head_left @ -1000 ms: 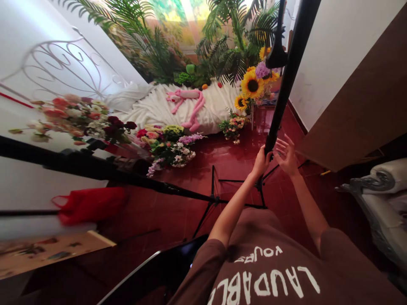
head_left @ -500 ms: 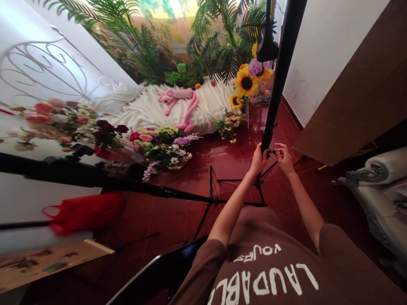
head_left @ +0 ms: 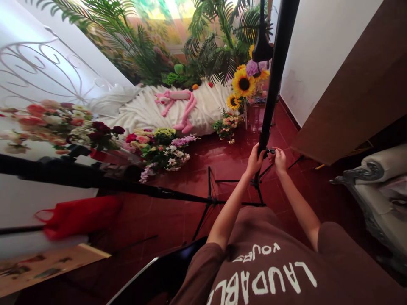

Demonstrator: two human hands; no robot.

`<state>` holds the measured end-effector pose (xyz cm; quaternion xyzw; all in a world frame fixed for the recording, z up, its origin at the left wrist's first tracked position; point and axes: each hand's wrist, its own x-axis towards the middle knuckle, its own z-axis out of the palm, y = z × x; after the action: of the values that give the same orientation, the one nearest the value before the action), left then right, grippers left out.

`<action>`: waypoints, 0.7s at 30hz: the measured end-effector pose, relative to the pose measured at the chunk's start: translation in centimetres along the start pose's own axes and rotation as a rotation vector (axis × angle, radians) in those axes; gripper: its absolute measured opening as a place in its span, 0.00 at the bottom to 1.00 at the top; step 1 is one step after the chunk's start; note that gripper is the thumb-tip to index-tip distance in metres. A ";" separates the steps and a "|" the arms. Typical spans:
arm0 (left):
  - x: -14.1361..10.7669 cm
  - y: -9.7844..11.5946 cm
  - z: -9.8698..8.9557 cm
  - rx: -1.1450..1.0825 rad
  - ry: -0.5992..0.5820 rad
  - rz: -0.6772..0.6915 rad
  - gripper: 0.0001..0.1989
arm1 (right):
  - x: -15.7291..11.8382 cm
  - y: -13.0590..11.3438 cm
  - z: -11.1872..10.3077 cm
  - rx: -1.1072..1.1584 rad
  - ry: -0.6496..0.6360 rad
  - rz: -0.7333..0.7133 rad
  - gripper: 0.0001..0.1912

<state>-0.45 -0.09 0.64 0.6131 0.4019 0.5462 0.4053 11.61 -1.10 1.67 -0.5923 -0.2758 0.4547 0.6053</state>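
A tall black light stand (head_left: 273,84) rises in front of me, its legs spread on the red floor. My left hand (head_left: 255,160) is wrapped round its pole low down, close to a small black clamp knob (head_left: 271,151). My right hand (head_left: 279,160) is closed with its fingers at that knob, on the pole's right side. A black fitting (head_left: 262,50) hangs near the upper part of the pole.
A second black stand (head_left: 152,190) slants across the left. Flower bunches (head_left: 171,152), a pink plush toy (head_left: 178,97) on white cloth (head_left: 143,106), and sunflowers (head_left: 243,83) lie ahead. A red bag (head_left: 76,216) is left; a carved sofa (head_left: 378,173) stands right.
My right hand has gone from fingers raised and apart beside the knob to fingers closed at it. My left hand stays on the pole. The view has shifted slightly.
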 end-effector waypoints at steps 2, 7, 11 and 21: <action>-1.2 -0.3 -1.0 -0.040 -0.009 -0.052 0.20 | -1.2 1.6 -0.1 0.027 0.006 0.085 0.09; -6.9 -2.2 -6.4 0.030 0.151 -0.237 0.18 | -4.7 5.3 -0.2 -0.063 -0.146 0.272 0.06; -12.5 -4.8 -13.9 0.129 0.515 -0.381 0.21 | -6.8 6.8 0.1 -0.137 -0.315 0.343 0.05; -19.8 -2.2 -31.3 0.231 1.346 -0.377 0.18 | -8.3 7.4 3.1 -0.240 -0.521 0.369 0.05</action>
<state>-33.26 -16.02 -5.90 0.1015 0.7199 0.6809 0.0888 3.68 -7.80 -3.34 -0.5632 -0.3609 0.6569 0.3479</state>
